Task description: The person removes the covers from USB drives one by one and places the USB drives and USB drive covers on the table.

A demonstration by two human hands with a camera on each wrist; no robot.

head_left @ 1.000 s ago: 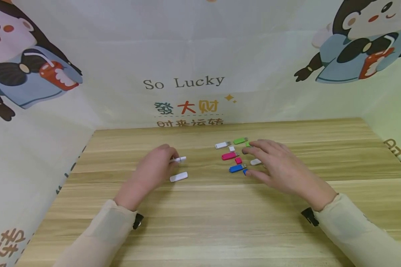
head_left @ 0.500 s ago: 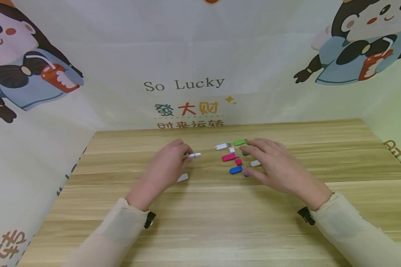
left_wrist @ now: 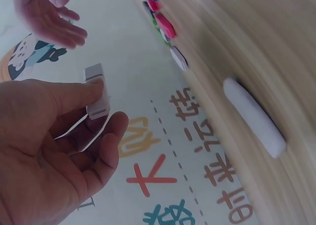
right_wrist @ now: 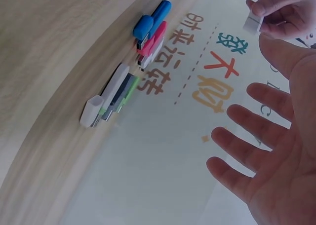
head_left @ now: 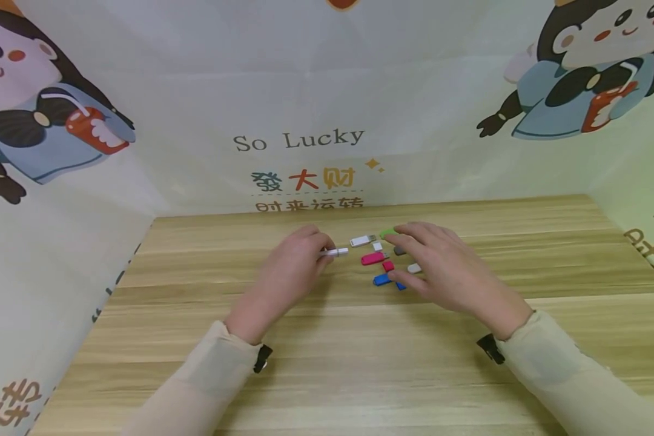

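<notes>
My left hand (head_left: 291, 269) pinches a white USB flash drive (head_left: 338, 252) between thumb and fingers, held above the table. A seam runs across the drive near one end in the left wrist view. Another white stick (left_wrist: 254, 117) lies on the table below that hand, hidden in the head view. My right hand (head_left: 449, 266) hovers over a cluster of flash drives, its fingers spread and holding nothing. Left of it lie a white drive (head_left: 362, 241) with its metal plug bare, a pink drive (head_left: 373, 259) and a blue drive (head_left: 382, 280). A green drive (head_left: 387, 232) is partly covered by its fingers.
Small loose caps lie among the drives: white (head_left: 377, 247), pink (head_left: 388, 266) and blue (head_left: 401, 286). More drives sit under the right hand, one white (right_wrist: 116, 82) beside a white cap (right_wrist: 91, 111). Printed cloth (head_left: 430, 163) walls the wooden table (head_left: 360, 375) behind and at both sides.
My left hand has moved right with the white flash drive, closer to the cluster, and now covers the white stick on the table. The right hand has shifted slightly left.
</notes>
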